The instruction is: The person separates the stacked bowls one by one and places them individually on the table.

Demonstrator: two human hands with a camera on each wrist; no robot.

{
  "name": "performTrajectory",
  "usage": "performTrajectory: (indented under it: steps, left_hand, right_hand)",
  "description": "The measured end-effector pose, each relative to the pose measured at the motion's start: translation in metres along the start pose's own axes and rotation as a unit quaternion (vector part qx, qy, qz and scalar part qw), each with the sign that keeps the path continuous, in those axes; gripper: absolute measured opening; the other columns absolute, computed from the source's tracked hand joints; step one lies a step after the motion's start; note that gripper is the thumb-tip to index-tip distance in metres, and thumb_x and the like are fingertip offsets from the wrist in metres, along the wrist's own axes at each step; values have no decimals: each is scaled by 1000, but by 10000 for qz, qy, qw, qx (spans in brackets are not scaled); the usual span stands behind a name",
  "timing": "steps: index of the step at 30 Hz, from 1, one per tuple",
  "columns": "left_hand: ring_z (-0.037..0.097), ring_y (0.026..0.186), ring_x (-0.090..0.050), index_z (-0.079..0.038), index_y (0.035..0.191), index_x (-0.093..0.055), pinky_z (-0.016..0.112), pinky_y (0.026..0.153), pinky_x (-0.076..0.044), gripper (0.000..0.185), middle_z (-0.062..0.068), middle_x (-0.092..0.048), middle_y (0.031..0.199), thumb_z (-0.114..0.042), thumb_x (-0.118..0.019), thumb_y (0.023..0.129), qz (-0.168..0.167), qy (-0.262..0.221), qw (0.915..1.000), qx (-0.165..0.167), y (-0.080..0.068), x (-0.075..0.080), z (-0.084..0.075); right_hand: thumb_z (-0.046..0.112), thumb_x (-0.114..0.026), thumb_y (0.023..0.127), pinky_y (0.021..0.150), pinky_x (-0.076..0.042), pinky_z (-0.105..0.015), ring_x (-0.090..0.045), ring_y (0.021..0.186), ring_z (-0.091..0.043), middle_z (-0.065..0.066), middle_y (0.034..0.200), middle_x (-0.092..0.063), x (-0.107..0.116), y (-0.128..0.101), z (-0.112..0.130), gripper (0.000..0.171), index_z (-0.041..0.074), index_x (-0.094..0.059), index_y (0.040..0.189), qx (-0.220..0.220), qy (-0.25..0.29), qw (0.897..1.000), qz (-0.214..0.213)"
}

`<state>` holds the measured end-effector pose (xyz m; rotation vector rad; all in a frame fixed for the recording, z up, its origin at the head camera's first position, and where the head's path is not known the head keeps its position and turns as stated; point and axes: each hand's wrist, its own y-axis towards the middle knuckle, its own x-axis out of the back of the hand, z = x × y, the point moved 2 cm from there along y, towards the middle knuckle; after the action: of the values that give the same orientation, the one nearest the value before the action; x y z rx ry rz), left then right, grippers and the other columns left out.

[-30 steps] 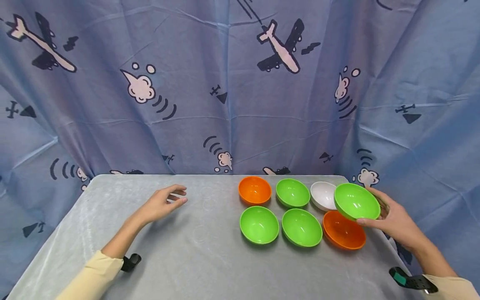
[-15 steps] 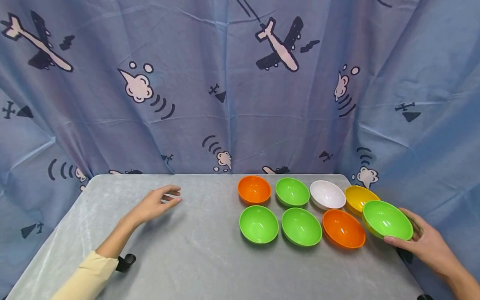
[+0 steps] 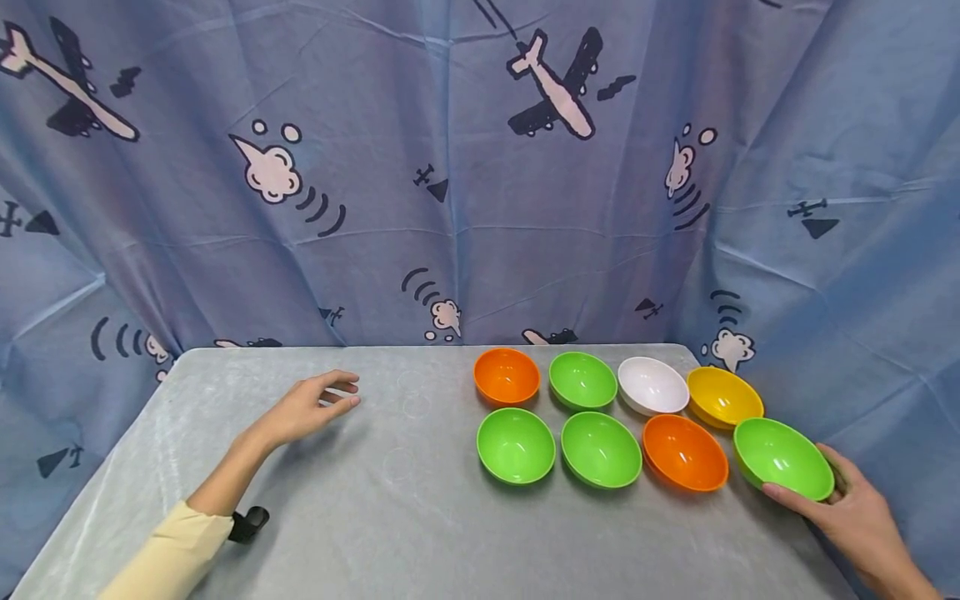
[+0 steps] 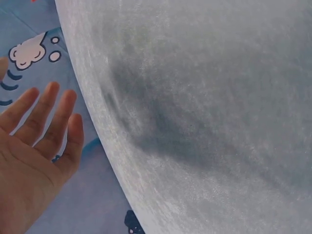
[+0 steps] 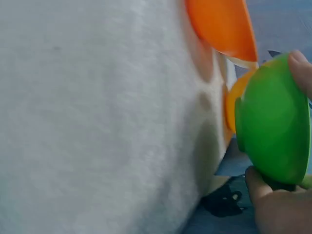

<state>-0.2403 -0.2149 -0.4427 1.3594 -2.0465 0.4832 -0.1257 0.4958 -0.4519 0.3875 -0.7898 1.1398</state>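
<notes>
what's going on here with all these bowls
A person's right hand grips a green plastic bowl at the right end of the near row on the grey table, beside an orange plastic bowl. Seven bowls already sit in two rows. The left hand holds nothing, its fingers relaxed just above the table.

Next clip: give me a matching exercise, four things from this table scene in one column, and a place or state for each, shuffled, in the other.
Things:
1. white plastic bowl
2. yellow plastic bowl
3. right hand
4. left hand

Places or states:
A. back row, at the table's right edge
B. grips the rightmost green plastic bowl
C. holds nothing, over the grey table
D. back row, between a green bowl and the yellow one

Pairs: 1-D, 2-A, 3-B, 4-C
</notes>
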Motion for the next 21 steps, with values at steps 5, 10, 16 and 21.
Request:
performTrajectory:
  steps: [5,10,16,21]
  left_hand:
    - [37,113,-64,3,140,-55,49,91,-54,49,22,-61,132,-31,-61,105,10,14,10000,-41,0,1,-1]
    - [37,112,-64,2,140,-55,50,92,-53,47,20,-63,130,-29,-61,105,21,49,10000,10,-1,1,-1]
    - [39,112,-63,4,140,-54,50,91,-54,48,22,-62,130,-28,-61,105,48,76,10000,26,-3,1,-1]
    - [38,112,-63,4,140,-54,49,90,-54,48,22,-62,130,-28,-61,105,74,78,9999,20,-3,2,0]
  right_hand:
    - [53,-78,86,86,-46,-60,-31,130,-58,-41,156,-12,-6,-8,1,122,-7,1,158,-454,-193,9987,-137]
    - [53,-81,84,100,-36,-69,-28,133,-56,-38,158,-12,-14,-12,1,124,-6,-1,159,-983,-34,9947,-286]
    - [54,-80,84,97,-38,-67,-29,133,-56,-38,157,-14,-17,-12,-1,124,-6,-1,159,-910,20,9957,-149]
    - [55,-80,83,99,-35,-68,-26,134,-55,-38,158,-11,-20,-12,-4,126,-6,0,158,-1056,-14,9944,-59]
